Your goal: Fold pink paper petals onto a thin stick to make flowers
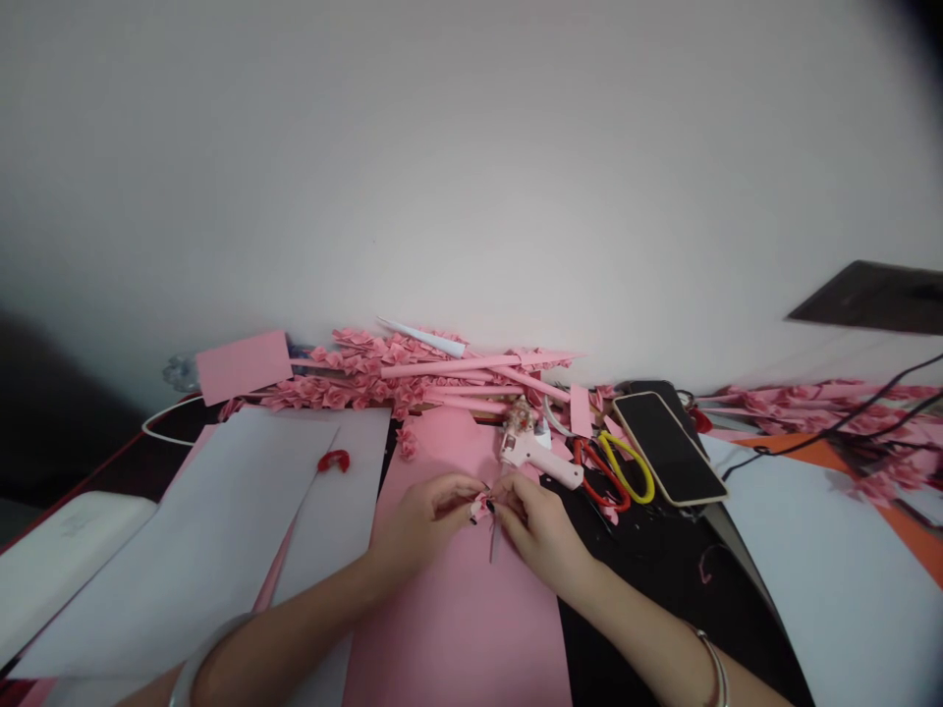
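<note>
Over a sheet of pink paper [471,619], my two hands meet at a small pink paper flower [479,507]. My left hand [419,520] is closed on the flower in a pinch. From the left, my right hand [537,525] touches the flower's edge with its fingertips pressed together. A thin grey pointed tool [494,542] sticks out below the right fingers; its upper end is hidden in the hand, so its kind is unclear. Just beyond the hands lies a pink glue gun [541,458], and a loose pink paper flower [407,442] sits to its left.
Red-handled scissors [604,481], a yellow-handled pair [630,469] and a phone [670,447] lie right of the glue gun. Pink paper flower stems [368,378] pile along the wall. White sheets [213,511] with a red object [334,461] cover the left; another white sheet [825,550] lies right.
</note>
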A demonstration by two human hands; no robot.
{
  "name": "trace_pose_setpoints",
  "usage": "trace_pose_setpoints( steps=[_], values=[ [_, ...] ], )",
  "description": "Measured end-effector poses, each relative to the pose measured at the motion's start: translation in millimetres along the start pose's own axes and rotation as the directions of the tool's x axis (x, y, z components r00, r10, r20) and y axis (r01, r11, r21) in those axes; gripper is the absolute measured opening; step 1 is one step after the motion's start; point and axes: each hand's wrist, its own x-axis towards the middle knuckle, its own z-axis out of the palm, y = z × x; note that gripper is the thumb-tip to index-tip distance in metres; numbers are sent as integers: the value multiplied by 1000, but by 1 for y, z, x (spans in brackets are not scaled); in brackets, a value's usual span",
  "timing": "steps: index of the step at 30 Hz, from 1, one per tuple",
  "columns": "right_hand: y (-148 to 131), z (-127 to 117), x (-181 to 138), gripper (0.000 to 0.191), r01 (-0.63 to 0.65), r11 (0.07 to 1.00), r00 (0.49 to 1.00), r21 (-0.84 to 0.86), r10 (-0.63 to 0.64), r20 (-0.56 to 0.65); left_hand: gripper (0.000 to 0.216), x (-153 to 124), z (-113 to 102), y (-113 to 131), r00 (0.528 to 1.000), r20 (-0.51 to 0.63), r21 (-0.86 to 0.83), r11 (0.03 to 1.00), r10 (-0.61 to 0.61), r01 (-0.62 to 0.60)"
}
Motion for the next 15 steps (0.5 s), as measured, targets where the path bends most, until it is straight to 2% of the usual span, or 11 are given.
trace_pose_setpoints(
  steps=[15],
  values=[
    [4,1,0,11,-7,1000,1000,1,7,23,19,0,1,-2,1000,-7,20,1000,-5,5]
  ],
)
